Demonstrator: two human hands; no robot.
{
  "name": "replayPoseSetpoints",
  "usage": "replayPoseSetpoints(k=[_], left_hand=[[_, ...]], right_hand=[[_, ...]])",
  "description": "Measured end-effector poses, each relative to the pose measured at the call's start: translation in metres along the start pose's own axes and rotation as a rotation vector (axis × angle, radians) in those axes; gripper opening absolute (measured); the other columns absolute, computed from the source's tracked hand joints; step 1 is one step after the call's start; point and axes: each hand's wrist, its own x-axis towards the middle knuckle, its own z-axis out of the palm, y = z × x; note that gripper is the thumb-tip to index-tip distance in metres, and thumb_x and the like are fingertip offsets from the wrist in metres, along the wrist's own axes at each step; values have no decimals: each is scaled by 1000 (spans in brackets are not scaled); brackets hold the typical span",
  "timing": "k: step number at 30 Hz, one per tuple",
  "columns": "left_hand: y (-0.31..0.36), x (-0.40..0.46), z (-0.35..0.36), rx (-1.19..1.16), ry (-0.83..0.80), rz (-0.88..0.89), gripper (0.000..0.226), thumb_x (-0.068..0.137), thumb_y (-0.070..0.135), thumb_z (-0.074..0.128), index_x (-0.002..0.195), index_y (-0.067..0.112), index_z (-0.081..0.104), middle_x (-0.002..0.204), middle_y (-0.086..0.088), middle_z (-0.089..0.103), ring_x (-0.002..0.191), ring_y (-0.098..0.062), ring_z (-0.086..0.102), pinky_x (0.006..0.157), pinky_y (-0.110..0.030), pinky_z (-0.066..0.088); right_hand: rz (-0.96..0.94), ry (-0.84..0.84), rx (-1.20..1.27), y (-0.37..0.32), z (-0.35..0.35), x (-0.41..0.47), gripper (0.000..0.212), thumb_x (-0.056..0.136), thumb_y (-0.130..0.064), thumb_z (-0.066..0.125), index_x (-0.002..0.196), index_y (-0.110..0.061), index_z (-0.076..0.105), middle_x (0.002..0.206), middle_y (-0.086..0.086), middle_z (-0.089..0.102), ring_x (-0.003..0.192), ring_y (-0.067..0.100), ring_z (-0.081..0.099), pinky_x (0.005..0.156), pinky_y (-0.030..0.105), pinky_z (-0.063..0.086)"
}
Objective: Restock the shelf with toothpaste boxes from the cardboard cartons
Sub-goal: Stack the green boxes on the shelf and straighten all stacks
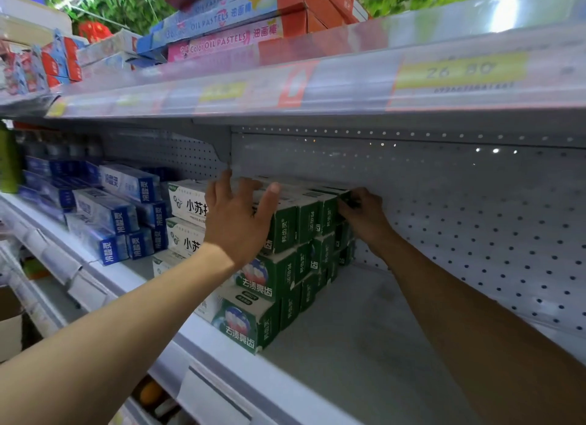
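Green-and-white toothpaste boxes point(279, 278) stand stacked three high in several rows on the grey shelf point(364, 336). My left hand point(236, 217) lies flat with spread fingers over the top front box of the stack. My right hand point(364, 213) reaches to the back of the stack and its fingers curl round the end of the rearmost top box point(344, 196), close to the perforated back panel. The far ends of the boxes are hidden behind my hands.
Blue toothpaste boxes point(107, 215) fill the shelf to the left. The shelf above point(317, 85) hangs low with price labels and oil pastel boxes point(222, 28) on top. Bare shelf floor lies right of the stack. A cardboard carton edge point(9, 323) shows at lower left.
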Motion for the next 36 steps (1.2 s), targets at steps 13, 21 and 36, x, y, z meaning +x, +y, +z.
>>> replayPoseSetpoints(k=[13,21,36], left_hand=[[-12,7,-4,-5,-13,-14,84,79,71,16,137,16,39,153,-13,19,144,-26,5,114,-40,8],[-27,12,-3,55,-102,-280,88,78,79,18,146,24,20,154,-19,6,141,-43,9,114,-54,18],[-32,17,-18,53,-66,-296,75,89,61,34,147,16,18,155,-17,-3,139,-47,13,112,-54,20]], right_hand=[[-109,168,44,-22,-1,-20,37,91,-49,48,103,-14,54,116,5,45,112,19,43,103,35,35],[-158,21,-62,-30,3,-37,36,87,-46,58,101,-14,63,99,-3,64,79,-1,56,59,0,36],[-163,91,-49,-44,0,-47,42,82,-47,63,108,-18,48,111,1,42,86,1,45,67,8,34]])
